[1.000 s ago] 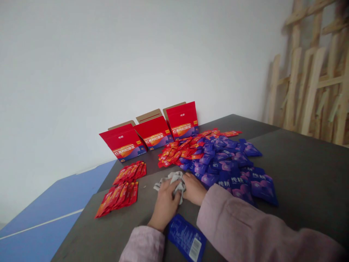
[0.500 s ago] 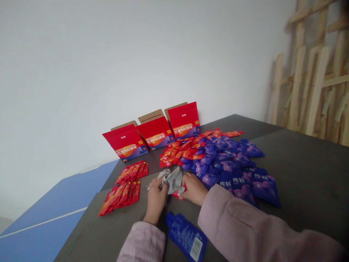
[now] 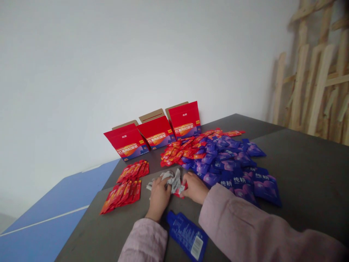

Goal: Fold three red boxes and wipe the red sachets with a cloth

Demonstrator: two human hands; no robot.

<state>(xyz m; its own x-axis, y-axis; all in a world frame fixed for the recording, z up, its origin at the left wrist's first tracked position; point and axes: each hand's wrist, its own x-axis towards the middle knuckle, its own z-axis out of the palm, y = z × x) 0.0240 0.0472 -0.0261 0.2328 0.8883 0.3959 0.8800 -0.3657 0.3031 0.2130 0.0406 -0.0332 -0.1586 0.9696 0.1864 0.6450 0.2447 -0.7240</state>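
My left hand (image 3: 159, 194) is closed on a crumpled grey-white cloth (image 3: 176, 180) near the middle of the table. Under the cloth's right side lies a red sachet (image 3: 180, 190), its barcode end showing and the rest covered. My right hand (image 3: 194, 187) pinches the sachet's right edge between thumb and fingers. Closer to me, a single blue pouch (image 3: 187, 234) lies barcode side up between my forearms. To the left are two fanned stacks of red sachets, the nearer stack (image 3: 122, 196) and the farther stack (image 3: 134, 171).
Three open red boxes, left (image 3: 128, 142), middle (image 3: 156, 133) and right (image 3: 184, 120), stand along the wall. Before them spreads a heap of red sachets (image 3: 178, 153), with blue pouches (image 3: 229, 165) piled to its right. A blue surface (image 3: 54, 211) adjoins the dark table (image 3: 308, 171). Wooden slats (image 3: 319, 87) lean at right.
My left hand has shifted slightly right with the cloth, rubbing over the sachet. My right hand stays at the sachet's edge. The view has moved a little.
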